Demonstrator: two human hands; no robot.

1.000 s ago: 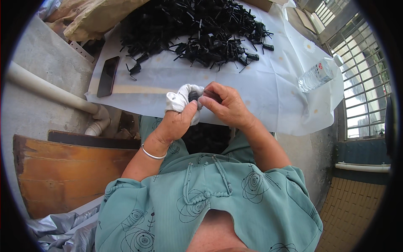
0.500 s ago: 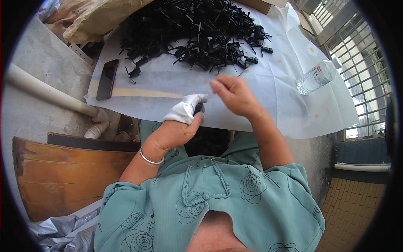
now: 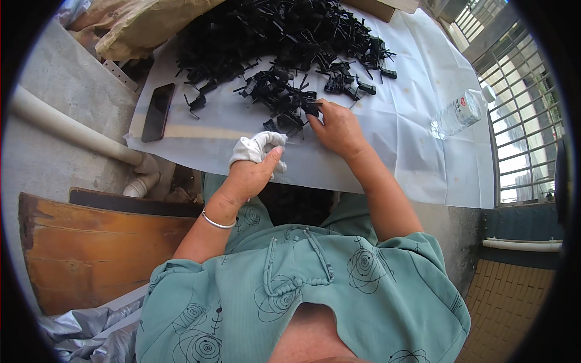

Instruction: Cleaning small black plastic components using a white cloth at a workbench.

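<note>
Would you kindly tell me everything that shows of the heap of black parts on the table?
The heap of black parts looks like hard plastic: small blocky bodies with thin prongs, tangled together. It spreads across the far side of the white-covered table; a looser cluster extends nearer, touched by the right hand. Individual shapes are lost in the dark middle.

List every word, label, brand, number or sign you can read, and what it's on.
Clear plastic bottle: label with a red mark and dark characters, too small and blurred to transcribe.
Smartphone: dark screen, no text visible.
Black plastic parts: no lettering discernible.
No text quoted.
</note>
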